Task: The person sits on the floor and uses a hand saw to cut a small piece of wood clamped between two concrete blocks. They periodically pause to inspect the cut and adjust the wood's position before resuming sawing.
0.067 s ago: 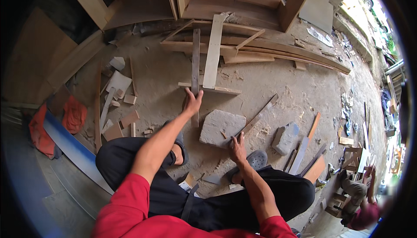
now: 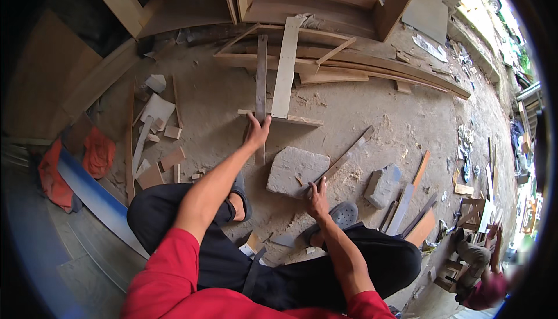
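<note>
My left hand [image 2: 256, 130] is wrapped round a narrow dark wooden strip [image 2: 261, 77], which points away from me beside a pale wooden board [image 2: 285, 75]. The pale board's near end meets a short crosspiece [image 2: 302, 121], and the strip lies across that crosspiece's left part. My right hand [image 2: 317, 200] is closed on the near end of another thin wooden strip [image 2: 351, 153], at the right edge of a rough grey stone block [image 2: 295, 170]. The right fingertips are partly hidden. A small wood chip [image 2: 299, 180] lies on the block.
A wooden frame [image 2: 244, 60] and long boards [image 2: 407, 77] lie before an open cabinet [image 2: 290, 5]. Offcuts [image 2: 172, 157] and a handsaw [image 2: 96, 194] with an orange cloth [image 2: 99, 153] are at left. A second stone block [image 2: 382, 185] stands at right. Another person [image 2: 479, 261] sits far right.
My left hand and the dark strip have shifted slightly away from me. The right hand and its strip stay in place.
</note>
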Motion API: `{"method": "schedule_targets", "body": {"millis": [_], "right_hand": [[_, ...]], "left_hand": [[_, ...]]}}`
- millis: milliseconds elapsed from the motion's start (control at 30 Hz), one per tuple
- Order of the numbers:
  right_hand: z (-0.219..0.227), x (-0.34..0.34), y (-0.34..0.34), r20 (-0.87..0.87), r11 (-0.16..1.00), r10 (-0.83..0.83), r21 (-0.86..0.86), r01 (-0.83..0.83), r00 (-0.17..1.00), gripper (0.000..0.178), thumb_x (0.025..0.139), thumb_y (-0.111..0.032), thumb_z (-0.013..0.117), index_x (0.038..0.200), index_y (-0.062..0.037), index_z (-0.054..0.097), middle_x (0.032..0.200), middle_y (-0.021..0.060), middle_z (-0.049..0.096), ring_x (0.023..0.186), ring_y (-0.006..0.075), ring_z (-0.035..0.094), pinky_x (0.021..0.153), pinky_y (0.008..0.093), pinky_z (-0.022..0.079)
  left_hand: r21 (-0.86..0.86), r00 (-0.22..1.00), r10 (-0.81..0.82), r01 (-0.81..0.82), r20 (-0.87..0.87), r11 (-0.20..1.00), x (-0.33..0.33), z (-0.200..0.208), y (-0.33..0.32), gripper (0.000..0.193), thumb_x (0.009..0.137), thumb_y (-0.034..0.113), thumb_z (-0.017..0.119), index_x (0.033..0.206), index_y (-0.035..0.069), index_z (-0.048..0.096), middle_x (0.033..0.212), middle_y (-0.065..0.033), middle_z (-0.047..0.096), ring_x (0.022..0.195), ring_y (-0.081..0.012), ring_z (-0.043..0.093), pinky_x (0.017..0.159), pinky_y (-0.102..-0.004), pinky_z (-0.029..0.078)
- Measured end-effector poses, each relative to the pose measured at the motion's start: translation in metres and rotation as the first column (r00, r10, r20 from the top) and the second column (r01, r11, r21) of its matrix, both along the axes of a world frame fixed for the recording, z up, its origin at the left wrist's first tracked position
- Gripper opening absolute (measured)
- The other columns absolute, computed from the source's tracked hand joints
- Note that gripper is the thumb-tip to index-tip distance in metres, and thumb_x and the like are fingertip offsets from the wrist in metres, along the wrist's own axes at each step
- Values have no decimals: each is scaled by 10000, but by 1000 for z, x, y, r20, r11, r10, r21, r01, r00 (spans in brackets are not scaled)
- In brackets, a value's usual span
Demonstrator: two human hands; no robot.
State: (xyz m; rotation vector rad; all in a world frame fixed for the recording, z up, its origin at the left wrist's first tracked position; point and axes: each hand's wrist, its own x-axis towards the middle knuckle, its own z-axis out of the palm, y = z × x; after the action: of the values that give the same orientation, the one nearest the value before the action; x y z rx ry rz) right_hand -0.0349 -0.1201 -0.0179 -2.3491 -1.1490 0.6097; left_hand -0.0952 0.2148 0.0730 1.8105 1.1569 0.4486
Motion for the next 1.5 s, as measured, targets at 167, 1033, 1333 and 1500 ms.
{"method": "schedule_targets", "body": {"millis": [167, 1033, 1333, 1500], "right_hand": [[16, -5, 19, -101, 998, 23, -62, -30, 995, 1008, 703, -535, 741, 1478, -115, 252, 1516, 367, -100, 1398, 573, 3, 1136, 596, 136], [14, 1, 44, -250, 862, -79, -503, -59, 965, 1246, 635, -802, 643, 1528, -136, 83, 1475, 360, -268, 1366, 561, -217, 1081, 672, -66], [12, 0, 48, -250, 853, -77, -518, -66, 965, 1252, 632, -776, 677, 1522, -135, 73, 1473, 351, -281, 1368, 544, -236, 1090, 659, -62], [14, 0, 46, -244, 863, -79, -502, -56, 967, 1242, 639, -790, 651, 1525, -117, 98, 1473, 371, -257, 1359, 576, -214, 1072, 680, -72]], "left_hand": [[97, 995, -26, 35, -100, 995, 39, -31, 86, 962, 939, 531, 464, 1414, -168, 4, 1471, -396, 193, 1385, -459, 262, 1134, -416, 267], [140, 999, -51, 51, -5, 989, 117, -116, 149, 785, 948, 531, 451, 1369, -68, 168, 1364, -382, 381, 1247, -470, 449, 1017, -463, 378], [67, 993, -114, 116, -23, 991, 116, -102, 162, 746, 959, 543, 422, 1342, -54, 190, 1346, -366, 398, 1229, -466, 460, 1010, -467, 374], [-31, 980, -193, 192, -47, 981, 120, -94, 166, 810, 972, 524, 398, 1414, -98, 128, 1423, -386, 302, 1321, -450, 374, 1055, -452, 349]]}}
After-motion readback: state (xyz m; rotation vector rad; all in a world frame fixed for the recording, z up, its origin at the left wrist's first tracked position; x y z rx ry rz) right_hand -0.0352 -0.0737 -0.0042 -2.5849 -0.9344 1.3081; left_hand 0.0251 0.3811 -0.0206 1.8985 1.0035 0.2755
